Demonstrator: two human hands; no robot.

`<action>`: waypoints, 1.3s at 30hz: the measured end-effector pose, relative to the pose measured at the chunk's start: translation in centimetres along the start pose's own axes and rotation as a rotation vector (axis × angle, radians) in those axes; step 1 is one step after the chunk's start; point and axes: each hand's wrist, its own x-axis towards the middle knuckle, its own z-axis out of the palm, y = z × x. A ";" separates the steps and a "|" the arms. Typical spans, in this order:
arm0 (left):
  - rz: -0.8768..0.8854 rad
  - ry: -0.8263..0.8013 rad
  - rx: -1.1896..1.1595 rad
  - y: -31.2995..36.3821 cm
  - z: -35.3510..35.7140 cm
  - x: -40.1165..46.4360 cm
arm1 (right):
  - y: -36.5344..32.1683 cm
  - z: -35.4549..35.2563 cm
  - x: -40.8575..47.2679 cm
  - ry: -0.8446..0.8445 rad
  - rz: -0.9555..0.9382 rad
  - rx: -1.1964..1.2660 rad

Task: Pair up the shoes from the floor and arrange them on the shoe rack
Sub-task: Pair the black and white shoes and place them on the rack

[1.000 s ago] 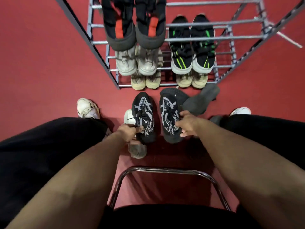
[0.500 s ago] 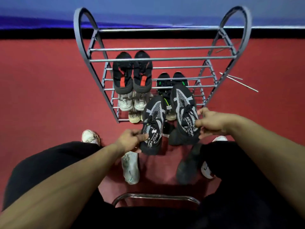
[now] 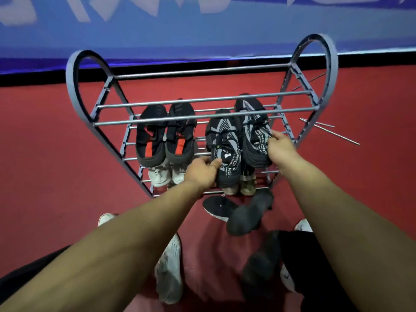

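My left hand (image 3: 202,171) grips the heel of a black-and-grey patterned shoe (image 3: 222,145). My right hand (image 3: 279,147) grips its twin (image 3: 253,129) just to the right. Both shoes are over the right half of the grey metal shoe rack (image 3: 202,100), toes under its upper bars. A black pair with red tongues (image 3: 165,136) sits on the rack's left half. White shoes (image 3: 167,175) and beige shoes (image 3: 239,186) show on lower tiers. On the red floor lie a white shoe (image 3: 168,271), a black shoe sole-up (image 3: 219,208) and dark grey shoes (image 3: 249,212).
A blue wall with a black skirting (image 3: 202,61) runs behind the rack. Loose metal rods (image 3: 328,130) lie on the floor right of the rack. My own white shoes (image 3: 304,225) and black trouser legs frame the bottom of the view.
Both hands have lifted the patterned pair from the floor and carried it forward and up into the rack's right side. The view has tilted up, showing the whole rack.
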 end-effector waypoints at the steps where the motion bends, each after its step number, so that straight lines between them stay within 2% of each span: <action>1: 0.014 0.008 0.037 0.8 0.1 1.2 | -0.2 0.0 1.2 0.007 -0.006 -0.015; 5: 0.004 0.006 0.066 3.1 0.8 6.0 | 0.1 -0.2 4.0 0.059 -0.004 -0.135; 11: -0.067 -0.010 0.128 4.3 1.6 10.6 | 2.5 1.0 7.4 0.096 0.000 -0.179; 15: -0.108 -0.091 0.362 3.7 1.6 11.2 | 2.3 2.4 8.9 0.092 -0.005 -0.230; 17: -0.077 -0.091 0.407 3.3 1.6 11.5 | 2.5 3.2 9.5 0.067 -0.007 -0.235; 20: -0.049 -0.070 0.256 2.6 2.1 12.3 | 3.3 3.7 10.4 0.088 0.004 -0.142; 24: -0.018 -0.085 0.285 2.1 1.8 12.4 | 3.5 3.6 10.2 0.080 -0.017 0.043; 27: 0.013 -0.109 0.535 2.4 1.2 11.5 | 3.6 3.3 9.4 0.020 -0.038 -0.011; 29: 0.067 -0.039 0.647 2.3 0.9 10.4 | 3.8 3.1 8.9 0.000 -0.047 -0.067; 32: 0.127 0.075 0.613 2.3 0.5 8.0 | 3.6 2.7 8.2 0.009 -0.069 -0.120; 34: 0.145 0.080 0.566 1.9 0.2 6.1 | 3.2 2.5 7.3 0.009 -0.102 -0.185; 39: 0.231 -0.067 0.496 0.2 -0.9 2.9 | 3.0 2.7 4.9 0.031 -0.079 -0.164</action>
